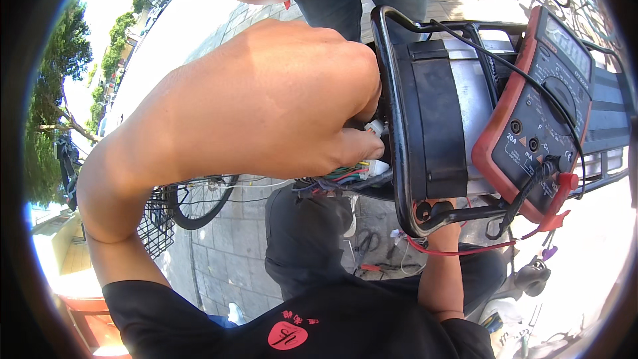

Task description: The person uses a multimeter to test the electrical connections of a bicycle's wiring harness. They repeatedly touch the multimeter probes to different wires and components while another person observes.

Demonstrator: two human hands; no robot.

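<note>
My left hand (286,93) reaches across to the front end of a black metal rack (399,159). Its fingers are curled, with thumb and forefinger pinched at a white plastic wire connector (375,127). Just under the thumb sits a second white connector (376,168), beside a bundle of coloured wires (342,174). My right forearm (442,272) rises to the underside of the rack, where only a bit of my right hand (440,207) shows; its fingers are hidden. On the rack lies a red and grey multimeter (541,106) with black and red leads.
Inside the rack is a silver case with a black band (438,119). Another person in jeans (332,0) stands beyond it. Scissors (365,242) and other tools lie on the paving below. A wheel (199,203) and wire basket (156,219) are at left.
</note>
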